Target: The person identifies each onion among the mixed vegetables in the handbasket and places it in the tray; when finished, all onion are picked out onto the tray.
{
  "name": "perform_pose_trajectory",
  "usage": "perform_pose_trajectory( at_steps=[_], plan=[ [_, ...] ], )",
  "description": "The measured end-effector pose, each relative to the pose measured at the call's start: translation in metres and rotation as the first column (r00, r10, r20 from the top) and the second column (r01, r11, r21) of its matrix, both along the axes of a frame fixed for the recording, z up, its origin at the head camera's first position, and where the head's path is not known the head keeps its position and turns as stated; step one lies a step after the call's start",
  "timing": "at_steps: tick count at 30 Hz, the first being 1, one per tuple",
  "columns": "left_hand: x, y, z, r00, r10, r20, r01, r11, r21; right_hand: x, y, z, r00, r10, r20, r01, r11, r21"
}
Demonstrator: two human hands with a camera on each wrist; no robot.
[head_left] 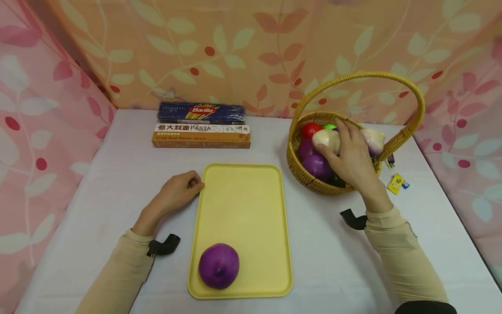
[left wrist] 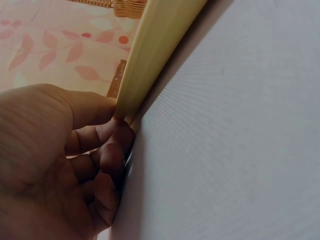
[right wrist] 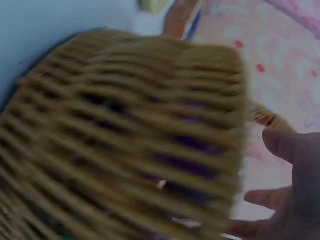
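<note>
- While my right hand [head_left: 351, 155] reaches into the wicker basket [head_left: 306, 174], its fingers curl over a white onion [head_left: 325, 139] lying on top of the produce inside; the grip looks closed round it, though the right wrist view shows only the blurred basket weave and the edge of the hand [right wrist: 295, 180].
- Beside that onion in the basket I see a red piece [head_left: 310, 129], a green one [head_left: 330, 127], two purple pieces [head_left: 315, 165] and a second pale bulb [head_left: 374, 139] against the far rim.
- My left hand [head_left: 178, 192] rests on the white table [head_left: 98, 183] with its fingers curled against the left edge of the yellow tray [head_left: 243, 196]; the left wrist view shows the fingertips [left wrist: 117, 145] tucked under the tray's rim [left wrist: 150, 55].
- On the tray, near its front left corner, sits a purple onion [head_left: 218, 266], well apart from both hands.
- Behind the tray, two pasta boxes lie against the curtain: a blue Barilla box [head_left: 201, 112] behind an orange one [head_left: 201, 136].
- Just right of the basket lies a small yellow packet [head_left: 397, 183].
</note>
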State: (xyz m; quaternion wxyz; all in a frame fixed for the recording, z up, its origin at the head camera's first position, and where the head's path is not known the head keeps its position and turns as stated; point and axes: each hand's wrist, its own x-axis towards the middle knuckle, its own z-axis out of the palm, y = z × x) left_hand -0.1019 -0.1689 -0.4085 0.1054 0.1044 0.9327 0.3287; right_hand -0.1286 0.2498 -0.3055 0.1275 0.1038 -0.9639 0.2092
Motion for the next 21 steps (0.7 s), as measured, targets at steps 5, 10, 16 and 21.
perform_pose_trajectory(
  at_steps=[5, 10, 16, 21],
  plan=[
    [0.001, 0.0, 0.0, 1.0, -0.001, 0.0, 0.001, 1.0, 0.005, -0.008, 0.008, -0.012, 0.997, -0.003, 0.077, -0.001, 0.998, 0.058],
    [0.001, 0.001, -0.001, 1.0, 0.008, -0.005, -0.008, 1.0, -0.003, -0.009, 0.008, -0.015, 0.999, -0.021, 0.039, 0.019, 0.998, 0.054],
    [0.001, 0.003, -0.002, 1.0, 0.001, 0.007, -0.001, 1.0, -0.008, 0.014, 0.002, -0.01, 0.995, 0.039, -0.093, -0.039, 0.999, 0.002],
    [0.0, 0.002, 0.002, 1.0, 0.004, 0.004, -0.004, 1.0, -0.006, 0.05, -0.016, -0.006, 0.934, 0.304, -0.189, -0.31, 0.951, -0.002]
  ],
)
